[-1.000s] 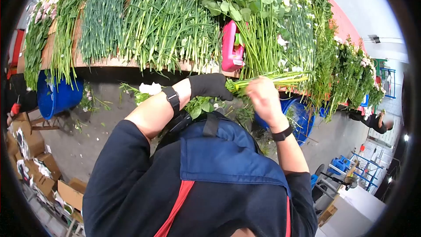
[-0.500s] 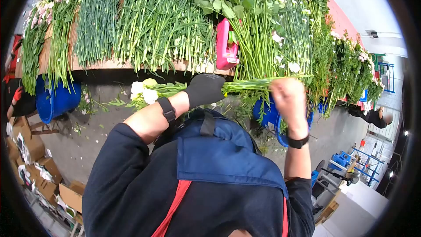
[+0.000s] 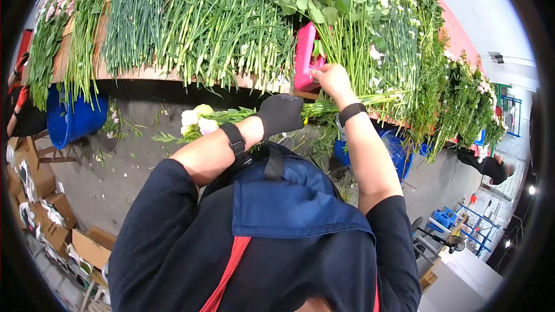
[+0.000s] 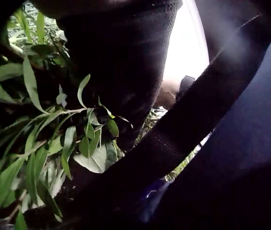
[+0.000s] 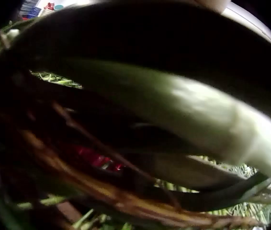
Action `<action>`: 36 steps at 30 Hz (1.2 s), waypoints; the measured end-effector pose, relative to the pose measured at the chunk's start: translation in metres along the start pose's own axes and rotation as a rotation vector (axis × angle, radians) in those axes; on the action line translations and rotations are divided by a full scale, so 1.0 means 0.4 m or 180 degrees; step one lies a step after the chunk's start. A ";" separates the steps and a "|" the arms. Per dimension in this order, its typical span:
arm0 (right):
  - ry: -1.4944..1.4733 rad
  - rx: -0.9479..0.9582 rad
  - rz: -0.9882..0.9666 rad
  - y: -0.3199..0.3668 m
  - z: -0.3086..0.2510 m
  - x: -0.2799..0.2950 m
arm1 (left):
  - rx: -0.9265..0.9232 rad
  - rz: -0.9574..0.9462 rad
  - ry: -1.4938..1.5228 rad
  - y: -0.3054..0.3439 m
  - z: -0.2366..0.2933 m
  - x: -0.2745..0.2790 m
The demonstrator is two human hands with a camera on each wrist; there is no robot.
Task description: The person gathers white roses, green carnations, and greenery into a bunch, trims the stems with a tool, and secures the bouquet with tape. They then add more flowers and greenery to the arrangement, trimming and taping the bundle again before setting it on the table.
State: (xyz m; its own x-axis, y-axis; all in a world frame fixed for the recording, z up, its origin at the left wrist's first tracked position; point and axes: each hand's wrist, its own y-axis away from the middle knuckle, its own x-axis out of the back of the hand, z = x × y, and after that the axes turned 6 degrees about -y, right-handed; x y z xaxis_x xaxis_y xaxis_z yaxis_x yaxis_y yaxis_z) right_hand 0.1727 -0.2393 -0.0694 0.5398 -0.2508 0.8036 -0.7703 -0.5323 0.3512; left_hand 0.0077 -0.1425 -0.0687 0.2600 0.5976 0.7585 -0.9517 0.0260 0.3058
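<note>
My left hand (image 3: 281, 117), in a black glove, grips a bunch of flower stems (image 3: 324, 107) in front of the table edge. White and pale yellow blooms (image 3: 199, 118) stick out of the bunch on the left, and the cut ends point right. My bare right hand (image 3: 334, 84) is at the front end of a pink tape dispenser (image 3: 303, 58), fingertips right at its edge; I cannot tell what they pinch. Something green shows inside the dispenser. Narrow leaves (image 4: 39, 158) of the bunch fill the left of the left wrist view. Blurred stems (image 5: 188, 100) cross the right wrist view.
Rows of cut stems (image 3: 225, 34) cover the table, their ends hanging over the front edge. Large-leaved stems (image 3: 347, 40) lie beside the dispenser. Blue tubs stand below at left (image 3: 72, 118) and right (image 3: 393, 153). Cardboard boxes (image 3: 92, 245) sit at lower left. Other people work at both sides.
My right hand has left the stem ends and moved up and left to the pink dispenser. My left hand keeps its hold on the bunch, whose blooms have come into view at left.
</note>
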 end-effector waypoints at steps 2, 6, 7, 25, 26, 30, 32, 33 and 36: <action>-0.0618 -0.0129 0.0093 -0.008 -0.008 -0.003 | 0.0059 -0.0074 0.0058 -0.012 0.000 -0.002; -0.0762 0.0471 -0.0097 0.193 -0.140 0.105 | -0.0065 -0.0195 0.0205 -0.030 -0.010 -0.008; -0.0946 0.0661 -0.0048 0.262 -0.128 0.101 | -0.0155 -0.0212 0.0433 -0.035 -0.016 -0.011; -0.2784 -0.0192 -0.0261 0.360 0.150 -0.040 | -0.0249 -0.1531 0.2487 0.026 0.052 0.075; -0.2708 0.0117 -0.0091 0.347 0.154 -0.052 | -0.0196 -0.1444 0.2396 0.026 0.044 0.052; -0.1903 0.0981 0.0467 0.281 0.069 -0.015 | -0.0348 -0.1248 0.1881 0.046 0.070 0.070; -0.0986 0.2193 0.1232 0.233 0.039 -0.002 | -0.0796 -0.0748 0.1558 0.047 0.069 0.055; -0.0749 0.2452 0.1409 0.208 0.049 -0.016 | -0.0809 -0.0640 0.1437 0.055 0.080 0.072; -0.0451 0.2754 0.1425 0.172 0.120 -0.064 | -0.0684 -0.0372 0.0985 0.051 0.068 0.065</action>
State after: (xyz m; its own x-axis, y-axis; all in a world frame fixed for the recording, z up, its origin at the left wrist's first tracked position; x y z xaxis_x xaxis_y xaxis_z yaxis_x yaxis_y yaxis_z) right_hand 0.1221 -0.3083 -0.0888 0.3380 -0.6381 0.6918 -0.4296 -0.7586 -0.4898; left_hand -0.0006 -0.1481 -0.0270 0.3384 0.7931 0.5064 -0.9396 0.2556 0.2276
